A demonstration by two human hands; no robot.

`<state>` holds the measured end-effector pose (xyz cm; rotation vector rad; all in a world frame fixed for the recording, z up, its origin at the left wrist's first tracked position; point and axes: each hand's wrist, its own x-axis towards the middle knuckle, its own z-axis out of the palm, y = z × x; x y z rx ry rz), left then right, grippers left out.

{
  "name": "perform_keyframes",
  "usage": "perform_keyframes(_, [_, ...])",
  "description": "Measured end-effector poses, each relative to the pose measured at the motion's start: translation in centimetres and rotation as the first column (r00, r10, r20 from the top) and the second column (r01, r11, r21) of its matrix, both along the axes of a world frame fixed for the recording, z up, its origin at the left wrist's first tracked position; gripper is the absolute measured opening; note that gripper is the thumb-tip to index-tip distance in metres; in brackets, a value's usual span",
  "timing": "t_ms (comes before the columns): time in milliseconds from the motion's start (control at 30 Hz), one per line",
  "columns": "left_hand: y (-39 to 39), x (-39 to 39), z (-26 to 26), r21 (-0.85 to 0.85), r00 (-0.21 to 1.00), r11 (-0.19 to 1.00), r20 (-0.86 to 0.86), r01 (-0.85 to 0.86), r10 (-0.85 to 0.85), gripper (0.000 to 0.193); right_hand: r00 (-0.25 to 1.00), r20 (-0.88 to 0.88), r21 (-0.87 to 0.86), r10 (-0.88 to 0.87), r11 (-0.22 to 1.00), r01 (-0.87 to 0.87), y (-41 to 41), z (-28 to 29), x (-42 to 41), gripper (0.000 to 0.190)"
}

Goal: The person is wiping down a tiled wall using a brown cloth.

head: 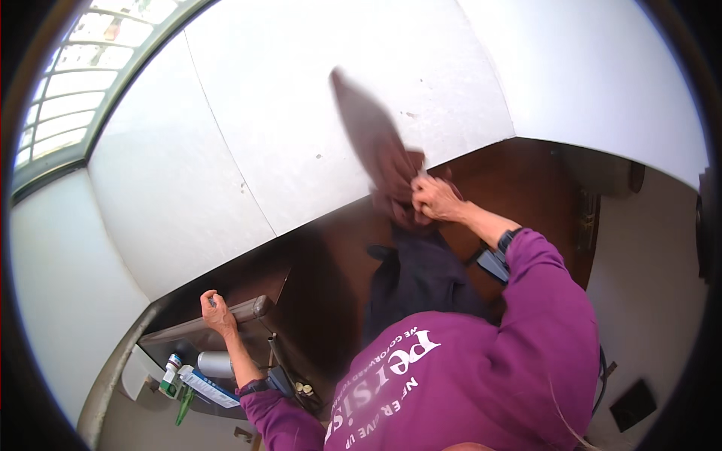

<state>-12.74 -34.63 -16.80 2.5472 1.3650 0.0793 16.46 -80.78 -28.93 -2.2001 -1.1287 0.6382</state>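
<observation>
My right hand (434, 197) grips a bunched brown cloth (372, 129), perhaps a garment. Its long upper end is blurred and stands out in front of the white wall (282, 113). Folds of the cloth hang around my fingers, above my dark trousers (423, 282). Over to the left, my left hand (219, 315) is at the rounded edge of a dark piece of furniture (248, 309). Its fingers are curled, and a small bluish spot shows between them; whether it holds something is unclear.
On the dark furniture are a silver cylinder (215, 364), a blue and white box (208, 388), a small bottle (172, 363) and a green object (184, 406). A barred window (79, 84) is at upper left. The reddish-brown floor (507, 186) meets the wall; a black flat object (633, 405) lies lower right.
</observation>
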Motion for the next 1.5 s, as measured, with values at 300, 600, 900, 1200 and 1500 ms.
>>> perform_keyframes(300, [1.1, 0.9, 0.1, 0.048, 1.000, 0.999, 0.000, -0.011, 0.011, 0.015, 0.432, -0.513, 0.084, -0.742, 0.457, 0.886, -15.4, 8.1, -9.6, 0.019])
perform_keyframes(600, [0.7, 0.5, -0.7, 0.056, 1.000, 0.998, 0.025, 0.005, -0.006, 0.017, 0.139, -0.510, -0.072, -0.849, 0.203, 0.976, -23.1, 6.4, -7.4, 0.033])
perform_keyframes(900, [0.7, 0.9, -0.5, 0.053, 0.999, 0.998, -0.032, -0.038, 0.040, 0.017, 0.330, -0.814, 0.237, -0.479, 0.244, 0.940, -17.9, 22.4, 5.5, 0.041])
perform_keyframes(1200, [0.2, 0.3, 0.4, 0.025, 0.999, 0.999, -0.005, -0.032, 0.032, 0.013, 0.649, -0.614, 0.464, -0.449, 0.460, 0.757, 3.0, 23.6, 23.2, 0.034])
perform_keyframes(1500, [-0.9, 0.6, 0.3, 0.017, 0.998, 1.000, 0.056, -0.024, 0.023, 0.009, 0.831, 0.543, 0.175, -0.120, 0.984, 0.028, 23.0, -2.2, 23.6, 0.054])
